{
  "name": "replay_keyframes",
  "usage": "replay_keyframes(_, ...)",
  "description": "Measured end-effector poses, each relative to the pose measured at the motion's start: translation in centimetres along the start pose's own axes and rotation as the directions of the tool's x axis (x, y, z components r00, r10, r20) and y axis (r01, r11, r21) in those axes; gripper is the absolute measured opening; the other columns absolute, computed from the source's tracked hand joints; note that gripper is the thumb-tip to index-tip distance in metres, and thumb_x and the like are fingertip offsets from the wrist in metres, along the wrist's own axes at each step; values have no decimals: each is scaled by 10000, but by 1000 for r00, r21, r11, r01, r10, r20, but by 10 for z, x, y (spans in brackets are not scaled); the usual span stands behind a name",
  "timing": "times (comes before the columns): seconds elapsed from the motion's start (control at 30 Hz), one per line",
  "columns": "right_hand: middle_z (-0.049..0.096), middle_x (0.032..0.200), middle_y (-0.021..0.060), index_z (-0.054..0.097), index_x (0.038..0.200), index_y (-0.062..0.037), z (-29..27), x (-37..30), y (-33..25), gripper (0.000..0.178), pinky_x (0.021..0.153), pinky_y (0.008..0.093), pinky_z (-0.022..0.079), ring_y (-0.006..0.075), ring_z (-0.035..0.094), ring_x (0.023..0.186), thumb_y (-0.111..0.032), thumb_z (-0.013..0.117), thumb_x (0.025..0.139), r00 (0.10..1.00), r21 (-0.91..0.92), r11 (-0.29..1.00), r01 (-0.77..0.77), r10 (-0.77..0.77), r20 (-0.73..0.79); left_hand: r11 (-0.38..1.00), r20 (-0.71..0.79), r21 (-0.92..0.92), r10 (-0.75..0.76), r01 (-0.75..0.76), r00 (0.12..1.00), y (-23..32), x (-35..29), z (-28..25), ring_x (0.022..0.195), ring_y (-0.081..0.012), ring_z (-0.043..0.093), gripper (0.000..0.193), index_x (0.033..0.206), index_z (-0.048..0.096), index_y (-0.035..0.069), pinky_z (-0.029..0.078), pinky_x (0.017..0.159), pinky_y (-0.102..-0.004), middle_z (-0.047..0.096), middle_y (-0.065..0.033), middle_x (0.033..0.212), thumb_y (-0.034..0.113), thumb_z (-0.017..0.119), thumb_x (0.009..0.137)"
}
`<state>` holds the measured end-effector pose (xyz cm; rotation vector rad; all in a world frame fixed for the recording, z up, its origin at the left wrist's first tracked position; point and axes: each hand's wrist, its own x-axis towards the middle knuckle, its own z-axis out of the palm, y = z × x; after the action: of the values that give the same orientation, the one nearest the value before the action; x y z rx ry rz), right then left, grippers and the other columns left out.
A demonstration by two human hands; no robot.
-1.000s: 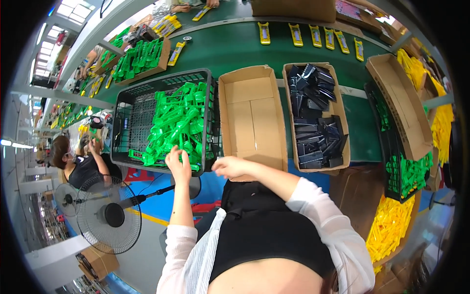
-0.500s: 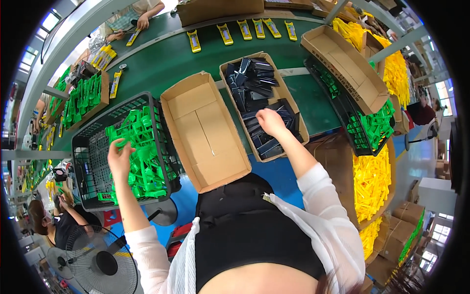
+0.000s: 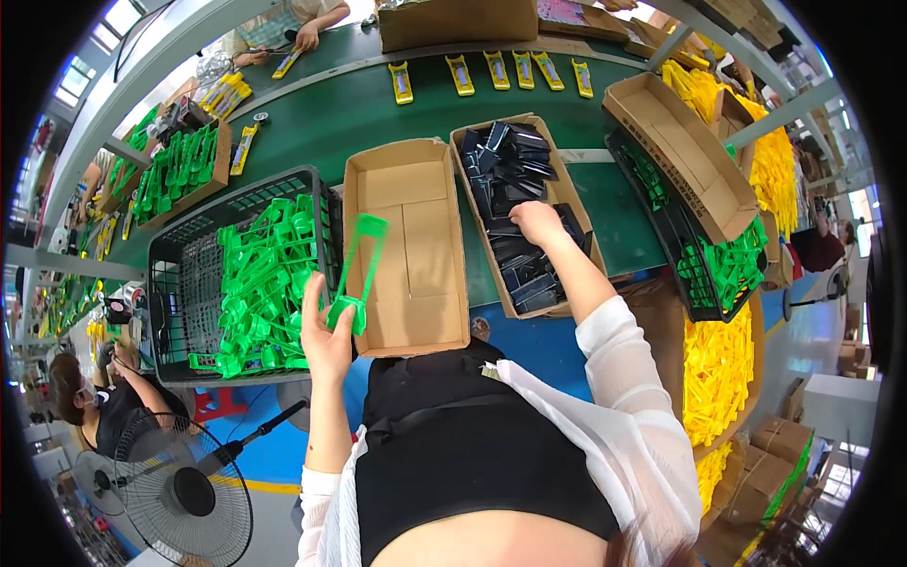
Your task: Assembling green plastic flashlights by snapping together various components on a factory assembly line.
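Observation:
My left hand (image 3: 327, 342) is closed on a green plastic frame (image 3: 350, 311), a long open part held upright in front of the left side of an open cardboard box (image 3: 406, 338). To its left is a black crate (image 3: 179, 312) with a heap of similar green frames (image 3: 265, 283). My right hand (image 3: 540, 225) reaches into a second cardboard box (image 3: 505, 307) of flat, dark, shiny pieces (image 3: 515, 156). Its fingers are pinched together against the pile, and whatever they grip is hidden.
Several yellow-framed parts (image 3: 461, 76) lie in a row along the far side of the green table (image 3: 350, 113). On the right, an empty carton (image 3: 680, 156) rests above a black crate of green parts (image 3: 727, 269). A fan (image 3: 194, 491) stands at lower left.
My left hand has lifted a green frame out of the crate and moved right, toward the middle box. My right hand stays among the dark pieces. The whole view has shifted slightly.

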<state>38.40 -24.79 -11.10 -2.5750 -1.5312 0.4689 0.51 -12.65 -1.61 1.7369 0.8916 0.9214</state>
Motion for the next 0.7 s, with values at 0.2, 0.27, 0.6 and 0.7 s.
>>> replay_keyframes(0.2,631,856,152,554,964,-31,-28,-27,-31,207,640,371,487,298,626,727,-213,505,878,936,490,869,66,116,-333,305,452,-690,-527,656,720,-21,-21,-9,811,-161,594,374,1145,517,18,493,777,-307,610,-51,890,115,643,806)
replay_keyframes(0.27,626,774,99,463,1009,-15,-50,-43,-64,228,469,242,460,121,553,464,-215,494,905,996,917,393,-66,82,37,185,538,-724,-452,665,712,-22,-17,-4,827,-165,589,348,1124,526,26,494,773,-303,601,-50,890,132,638,812)
replay_keyframes(0.6,593,806,-9,578,893,-8,-76,-81,-148,187,677,212,419,45,520,749,-111,683,779,963,901,433,-25,-233,139,486,591,-627,-213,609,778,33,27,55,897,-190,554,344,1111,532,-5,450,795,-340,535,-94,1138,257,536,889)
replay_keyframes(0.7,570,668,-12,581,817,-27,-84,-89,-160,161,527,191,384,29,494,593,-151,680,793,989,941,332,-70,-97,108,448,585,-658,-201,605,786,33,26,53,827,-192,584,320,1103,538,-31,463,778,-325,575,-126,1064,221,510,907)
